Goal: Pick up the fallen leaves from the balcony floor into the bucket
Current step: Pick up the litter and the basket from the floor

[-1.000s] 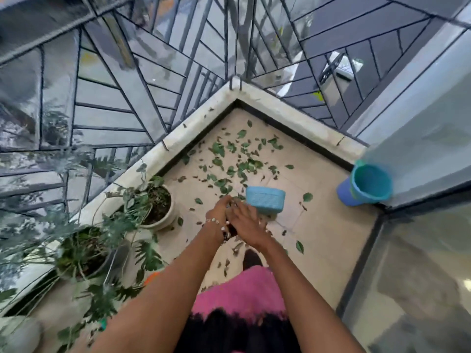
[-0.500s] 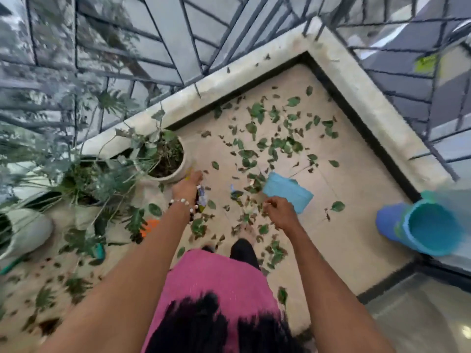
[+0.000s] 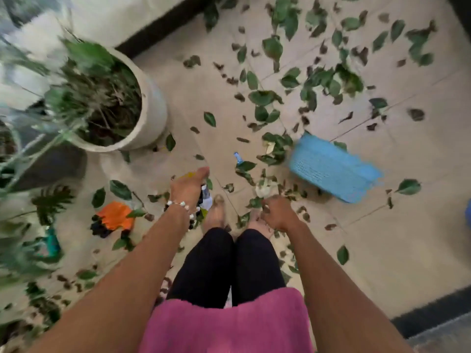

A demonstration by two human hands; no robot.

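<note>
- Leaves [image 3: 262, 98] — green and brown, strewn over the floor [image 3: 193, 93]; thickest far and right, with a small cluster just beyond the feet.
- Basket [image 3: 331, 169] — blue, on the floor right of centre, with leaves touching its left edge. Probably the receptacle; a blue rim at the right frame edge is too cropped to identify.
- Left hand [image 3: 187, 187] — low, fingers wrapped round a small printed item; its identity is unclear.
- Right hand [image 3: 279, 216] — low by the near cluster, fingers curled; whether they pinch a leaf cannot be told.
- Pot [image 3: 150, 108] — white, planted, far left.
- Advice, as judgement — gather the nearest cluster into a handful first; keep the basket close; lift brittle brown leaves gently.
</note>
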